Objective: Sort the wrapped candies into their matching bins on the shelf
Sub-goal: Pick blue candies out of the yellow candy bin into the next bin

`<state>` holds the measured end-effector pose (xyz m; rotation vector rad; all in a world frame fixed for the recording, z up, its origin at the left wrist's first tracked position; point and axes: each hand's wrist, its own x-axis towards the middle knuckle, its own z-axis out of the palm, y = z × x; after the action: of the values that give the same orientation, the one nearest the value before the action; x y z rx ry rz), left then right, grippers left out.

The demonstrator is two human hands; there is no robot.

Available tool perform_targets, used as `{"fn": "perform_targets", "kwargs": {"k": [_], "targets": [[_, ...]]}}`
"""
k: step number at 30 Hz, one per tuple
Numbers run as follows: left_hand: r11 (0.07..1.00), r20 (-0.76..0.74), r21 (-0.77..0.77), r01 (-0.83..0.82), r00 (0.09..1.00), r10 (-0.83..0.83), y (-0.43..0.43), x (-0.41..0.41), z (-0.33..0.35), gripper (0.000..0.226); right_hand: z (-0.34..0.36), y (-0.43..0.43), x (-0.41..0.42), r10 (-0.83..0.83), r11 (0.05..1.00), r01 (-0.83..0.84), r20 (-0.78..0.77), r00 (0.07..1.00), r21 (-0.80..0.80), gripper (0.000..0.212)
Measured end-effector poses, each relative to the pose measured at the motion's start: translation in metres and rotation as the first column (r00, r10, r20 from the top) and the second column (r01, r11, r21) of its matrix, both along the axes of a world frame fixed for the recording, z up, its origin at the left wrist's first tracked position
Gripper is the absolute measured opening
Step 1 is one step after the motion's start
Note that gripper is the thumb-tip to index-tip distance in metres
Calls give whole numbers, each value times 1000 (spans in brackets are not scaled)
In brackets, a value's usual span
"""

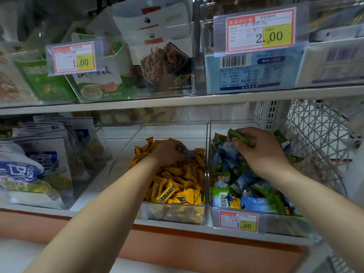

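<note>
Two clear bins sit side by side on the lower shelf [167, 226]. The left bin [173, 214] holds a heap of yellow candies [177, 186], too many to count. The right bin [281, 223] holds a mixed heap of blue and green candies [246, 186], with at least two yellow ones among them.

The left hand [169, 152] lies on the far part of the yellow heap, its grip curled and pinching one blue candy [188, 153] at the fingertips. The right hand [262, 152] is over the far part of the right bin, its grip pinching one green candy [237, 136] lifted clear of the heap.

Three price tags show: one on the right bin's front [238, 221] and two on the upper shelf's boxes [73, 58] [260, 29].
</note>
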<state>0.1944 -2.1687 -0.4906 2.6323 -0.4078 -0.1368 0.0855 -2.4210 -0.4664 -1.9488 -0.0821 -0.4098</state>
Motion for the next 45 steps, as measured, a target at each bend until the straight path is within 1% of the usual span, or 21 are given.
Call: {"fn": "perform_targets", "kwargs": {"k": [1,3,6,8,10,12,15,18,20,23,27,29,32,33,34,35,37,40,41,43,45], "targets": [[997,35,-76,-11,999,13,2,-2,3,29,1,0,-1,1,1000,-1,12,1000,22,14],[980,85,-197,-23,996,40,4,-9,13,27,5,1,-3,5,999,-6,28,1000,51,19],[906,74,-418,-65,992,105,5,-30,30,26,9,4,-5,25,995,-28,28,999,101,22],[826,85,-563,-23,993,86,4,-52,41,27,10,10,-8,56,982,-51,-22,998,184,22],[776,133,-628,63,991,27,1,-76,50,28,12,19,-13,104,960,-75,-96,990,271,17],[775,200,-622,110,980,22,-6,-99,54,28,14,27,-20,144,928,-79,-155,977,364,11],[832,345,-547,92,931,124,-24,-123,49,26,21,38,-31,202,873,-71,-225,953,482,13],[850,421,-521,72,889,182,-43,-141,46,29,32,49,-42,271,745,6,-311,911,667,17],[859,450,-507,68,871,197,-52,-150,47,32,37,52,-48,335,689,-18,-297,894,724,25],[857,468,-503,110,868,164,-58,-162,49,37,35,51,-58,389,747,-162,-226,893,645,35],[844,417,-510,168,906,72,-50,-175,43,48,32,43,-64,304,794,-98,-253,918,600,44],[839,361,-518,168,932,36,-40,-176,39,57,31,39,-65,253,836,-62,-282,925,546,49],[892,332,-438,112,942,45,-21,-172,33,54,28,30,-61,112,910,5,-257,960,414,53],[923,336,-378,73,940,63,-13,-170,30,52,27,25,-57,20,962,40,-215,976,271,54],[951,345,-308,30,935,82,-4,-168,26,50,26,20,-52,-75,994,86,-151,986,64,51],[972,358,-236,-9,929,96,5,-165,23,48,26,12,-46,-143,982,132,-72,987,-138,45],[994,390,-72,-81,915,103,23,-159,15,46,25,-1,-32,-168,917,162,14,986,-364,35],[980,382,96,-172,916,123,46,-148,5,48,22,-10,-8,-140,853,91,-58,988,-515,35],[976,364,104,-189,921,139,52,-144,2,49,21,-11,-2,-150,802,68,-90,985,-594,43],[973,321,105,-205,933,162,62,-137,-4,52,20,-9,9,-221,647,59,-112,969,-760,59],[972,276,113,-207,946,169,67,-130,-9,55,28,1,15,-305,488,118,-42,952,-865,68]]}}
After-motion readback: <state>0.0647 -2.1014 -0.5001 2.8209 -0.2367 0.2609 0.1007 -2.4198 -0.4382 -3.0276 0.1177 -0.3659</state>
